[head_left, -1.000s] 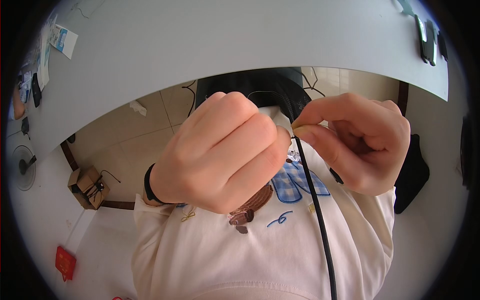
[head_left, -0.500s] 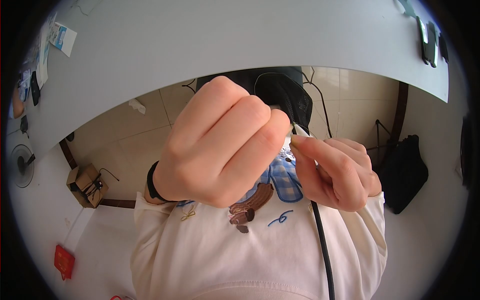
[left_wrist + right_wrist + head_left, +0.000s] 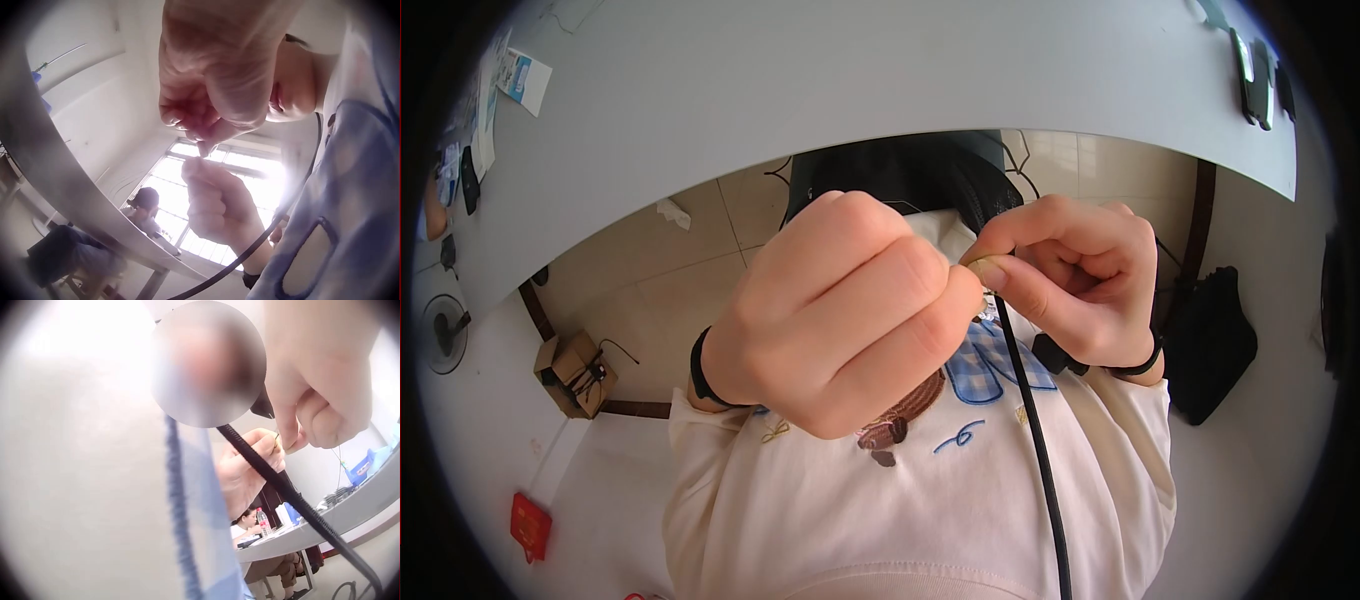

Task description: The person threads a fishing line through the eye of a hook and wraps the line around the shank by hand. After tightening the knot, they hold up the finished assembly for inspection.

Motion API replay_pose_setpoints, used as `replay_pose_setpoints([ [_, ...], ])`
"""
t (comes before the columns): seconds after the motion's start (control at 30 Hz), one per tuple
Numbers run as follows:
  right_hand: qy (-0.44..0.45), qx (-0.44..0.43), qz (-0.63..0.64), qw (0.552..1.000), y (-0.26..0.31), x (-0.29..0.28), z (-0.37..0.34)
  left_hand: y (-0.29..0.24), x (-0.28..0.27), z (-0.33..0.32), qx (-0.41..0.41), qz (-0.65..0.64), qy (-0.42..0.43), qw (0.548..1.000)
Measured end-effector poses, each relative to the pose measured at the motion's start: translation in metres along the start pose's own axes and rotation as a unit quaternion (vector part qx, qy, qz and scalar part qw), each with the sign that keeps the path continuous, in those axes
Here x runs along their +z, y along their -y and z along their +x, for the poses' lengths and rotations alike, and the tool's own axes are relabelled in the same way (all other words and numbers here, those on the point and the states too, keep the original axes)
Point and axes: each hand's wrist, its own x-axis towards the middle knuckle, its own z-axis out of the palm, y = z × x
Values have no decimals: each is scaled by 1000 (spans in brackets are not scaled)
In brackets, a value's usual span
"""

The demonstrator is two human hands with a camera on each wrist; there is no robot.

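My left hand is raised in front of my chest, its fingers curled and its thumb side toward the other hand. In the right wrist view its fingertips pinch a thin dark strand, very small. My right hand meets it from the right, thumb and index finger pinched together at the same strand. Both sets of fingertips come together in the left wrist view too, with the left hand above the right hand. What exactly the strand is, I cannot tell. A fine pale thread-like line shows behind the left knuckles.
A black cable runs down over the light shirt. Beyond the hands curves the grey table, with dark objects at its right end. A cardboard box stands on the floor. Other people sit at tables in the background.
My right hand dropped down and away from the left fingertips, then came back up to pinch there again. The left hand rose slightly and has lowered again.
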Motion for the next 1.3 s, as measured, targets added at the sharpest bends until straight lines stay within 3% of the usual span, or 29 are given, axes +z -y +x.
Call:
replay_pose_setpoints([
  [0.2, 78, 42, -49, 995, 14, -12, 12, 0, 0, 0, 31, -7, 13, 999],
  [0.43, 88, 14, -142, 986, 29, -16, 18, 0, 3, -1, 40, 20, 56, 997],
  [0.53, 64, -33, -201, 977, 33, -8, 12, 4, 8, 0, 46, 40, 15, 998],
  [0.6, -13, -91, -249, 964, 33, 2, 6, 6, 7, 2, 44, 42, 11, 998],
  [0.73, -75, -150, -274, 947, 23, 11, -6, 8, 6, 2, 39, 55, 17, 998],
  [0.93, -104, -172, -252, 947, 5, 18, -15, 4, 3, 1, -7, 43, 9, 999],
  [1.03, -66, -121, -211, 968, 4, 14, -15, 3, 3, 0, -21, 26, 11, 999],
  [1.1, -72, -74, -116, 988, -5, 12, -16, 3, 2, 0, -28, 12, 12, 999],
  [1.3, -45, 16, 35, 998, -3, 5, -14, 1, 0, 1, -50, -44, 13, 998],
])
